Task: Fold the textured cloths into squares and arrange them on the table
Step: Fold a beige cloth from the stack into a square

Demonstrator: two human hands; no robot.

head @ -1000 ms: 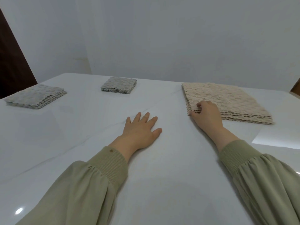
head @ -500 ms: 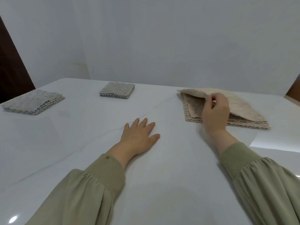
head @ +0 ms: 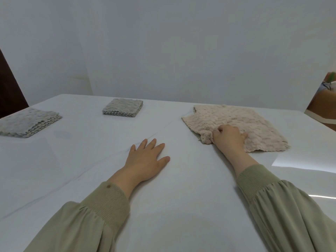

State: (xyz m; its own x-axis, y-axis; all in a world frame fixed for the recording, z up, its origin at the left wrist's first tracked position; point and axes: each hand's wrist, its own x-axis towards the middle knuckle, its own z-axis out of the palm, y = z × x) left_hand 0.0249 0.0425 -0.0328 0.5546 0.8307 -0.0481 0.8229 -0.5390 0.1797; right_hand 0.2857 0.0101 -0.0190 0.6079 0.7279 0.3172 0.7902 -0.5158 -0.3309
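The beige cloth (head: 251, 122) was seen lying spread and unfolded on the white table (head: 181, 206), its surface rumpled and its far edge uneven. Its near-left corner was bunched into a small roll, and that roll was gripped by the right hand (head: 228, 138), whose fingers were curled round the fabric. Whether further cloths lay beneath the beige cloth could not be told.

The left hand (head: 147, 160) was laid flat on the table to the left of the beige cloth and apart from it, fingers straight and slightly spread, nothing held.

Further left of the beige cloth, and a little beyond it, a small grey folded square (head: 123, 108) was set down. Well to the left of the beige cloth, near the table's edge, a larger grey folded stack (head: 27, 122) was placed.

The step in hand was judged to be the taking up of the beige cloth for its first fold, the two grey pieces being already folded and arranged. For the next move, the gripped corner would need to be drawn clear and the cloth laid smooth. A second corner would best be taken by the idle left hand, so that edges could be matched. Since the pile is soft and textured, slipping and uneven edges were to be expected unless the layers were pressed flat.
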